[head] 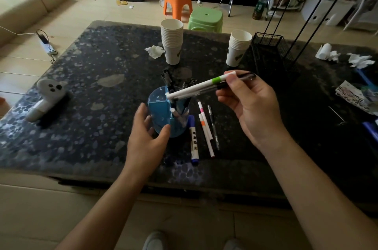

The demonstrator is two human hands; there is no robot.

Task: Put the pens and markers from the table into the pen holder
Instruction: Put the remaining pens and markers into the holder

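A blue pen holder [161, 110] stands on the dark speckled table [92, 86], with several pens standing in its compartments. My left hand [146, 137] cups the holder's near side, fingers apart and thumb against its wall. My right hand [247, 102] holds a white marker with a green band [196, 87] together with a clear black pen [241, 78], their tips over the holder's rim. Right of the holder, a blue marker [194, 141], a pink-banded pen [204, 119], an orange-banded pen [206, 137] and a thin black pen [213, 127] lie on the table.
Two stacks of paper cups [172, 41] [238, 48] stand behind the holder. A black wire basket [268, 45] is at the back right, with crumpled tissues [360, 60] beyond it. A white ghost-shaped object [48, 96] lies at the left. Stools [178, 0] stand past the table.
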